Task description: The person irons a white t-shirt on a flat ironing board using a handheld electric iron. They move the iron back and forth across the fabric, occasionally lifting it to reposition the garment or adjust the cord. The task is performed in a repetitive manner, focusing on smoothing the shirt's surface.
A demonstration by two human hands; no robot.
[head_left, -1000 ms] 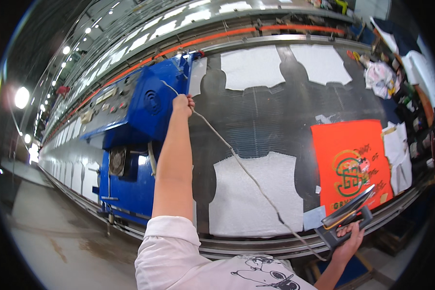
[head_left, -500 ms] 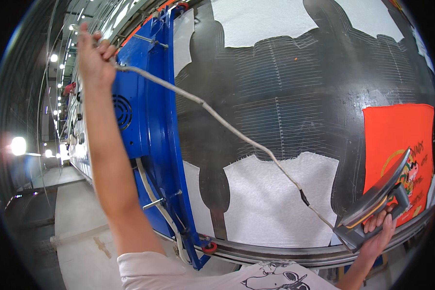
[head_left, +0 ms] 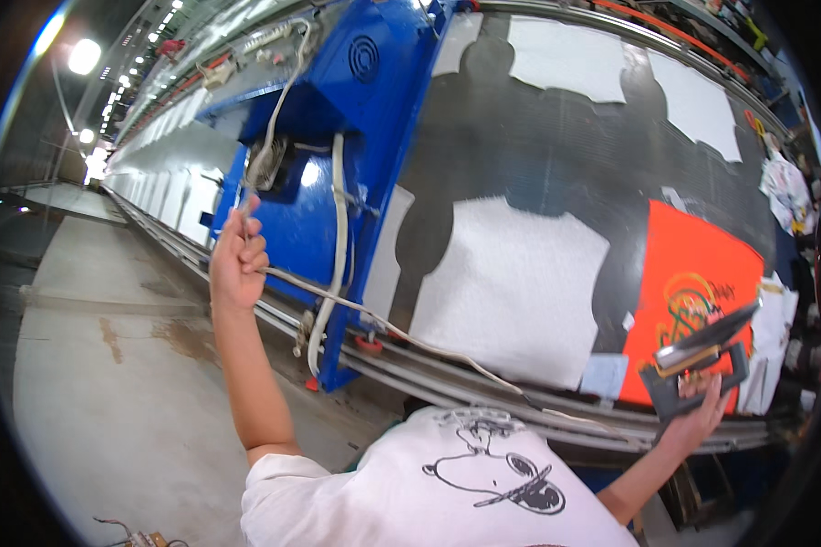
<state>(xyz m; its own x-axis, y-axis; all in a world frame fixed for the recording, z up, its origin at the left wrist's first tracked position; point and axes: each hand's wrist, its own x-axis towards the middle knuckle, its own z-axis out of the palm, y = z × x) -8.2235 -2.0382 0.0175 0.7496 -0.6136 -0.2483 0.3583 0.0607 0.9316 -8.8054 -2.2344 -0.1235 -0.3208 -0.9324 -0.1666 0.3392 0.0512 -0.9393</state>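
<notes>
My left hand [head_left: 237, 266] is closed around a whitish cord [head_left: 410, 339], at the near side of a blue machine frame [head_left: 410, 100]. Just above the fist is a bundled length of cable [head_left: 265, 166]; whether the fist also holds a plug is unclear. From the left hand, the cord slants across the table's near rail toward an electric iron [head_left: 708, 335]. My right hand [head_left: 700, 412] grips the iron's dark grey handle, tilting its metal plate upward. Beneath and behind the iron lies an orange-red printed cloth [head_left: 668, 260]. Left of it rests a white cut fabric piece [head_left: 511, 283].
The dark table [head_left: 511, 150] carries more white fabric pieces [head_left: 566, 55] along its far side. A metal rail [head_left: 447, 378] runs along the near edge. White crumpled cloth [head_left: 784, 187] sits at the right. Pale floor [head_left: 128, 365] stretches out on the left.
The view has swung left. My left hand has come down and nearer with the cord, from beyond the blue frame's top. The iron stays in my right hand, over the orange-red cloth's near part.
</notes>
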